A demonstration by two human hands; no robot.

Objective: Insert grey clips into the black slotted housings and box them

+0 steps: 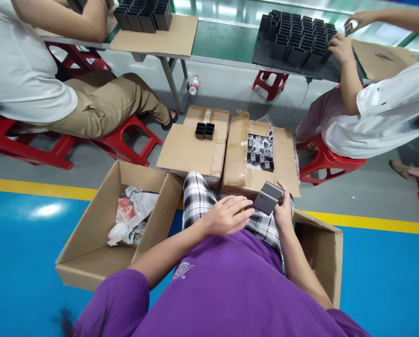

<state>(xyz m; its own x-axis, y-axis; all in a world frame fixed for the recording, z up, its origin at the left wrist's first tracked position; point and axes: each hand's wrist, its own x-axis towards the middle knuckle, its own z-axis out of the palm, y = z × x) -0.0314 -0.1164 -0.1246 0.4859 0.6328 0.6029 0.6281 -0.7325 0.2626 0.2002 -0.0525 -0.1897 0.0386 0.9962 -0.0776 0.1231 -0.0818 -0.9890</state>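
Over lap, right hand gripping grey block

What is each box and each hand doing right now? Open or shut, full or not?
Right hand: shut on the grey block.
Left hand: open, fingers touching the grey block.
Left carton: open, crumpled paper inside.
Right carton: open, contents hidden.
Taped box: shut, black parts on top.
Torn box: opened on top, small parts inside.

Both bare forearms reach forward toward 12 o'clock; the left hand lies palm down, fingers loosely spread, while the right hand, at its 3 o'clock, is curled in a grip, thumb up
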